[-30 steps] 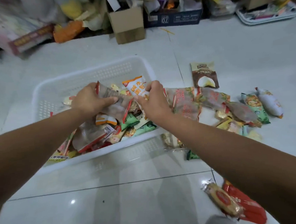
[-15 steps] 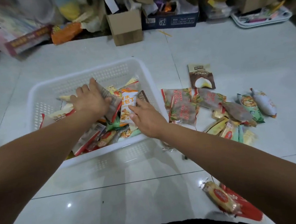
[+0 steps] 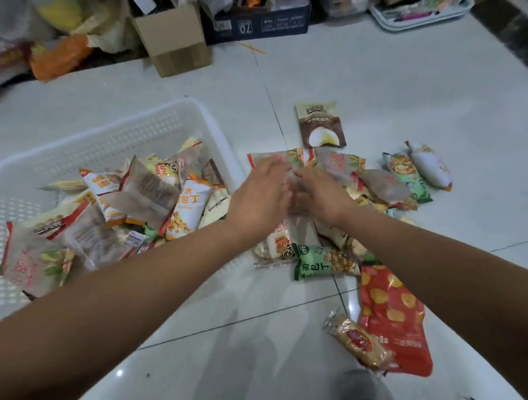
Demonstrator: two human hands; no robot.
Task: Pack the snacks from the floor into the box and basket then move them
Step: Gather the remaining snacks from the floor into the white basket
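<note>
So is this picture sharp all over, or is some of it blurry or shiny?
Head view: the left hand and right hand are smeared by motion, as is the clutter at the far left edge; the snacks in the white basket read fairly sharply; the glossy floor tiles show a small glare spot; edges bend from the wide lens.

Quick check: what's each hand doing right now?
Left hand: on the translucent snack packets, grip cannot be told.
Right hand: same pile, grip cannot be told.
</note>
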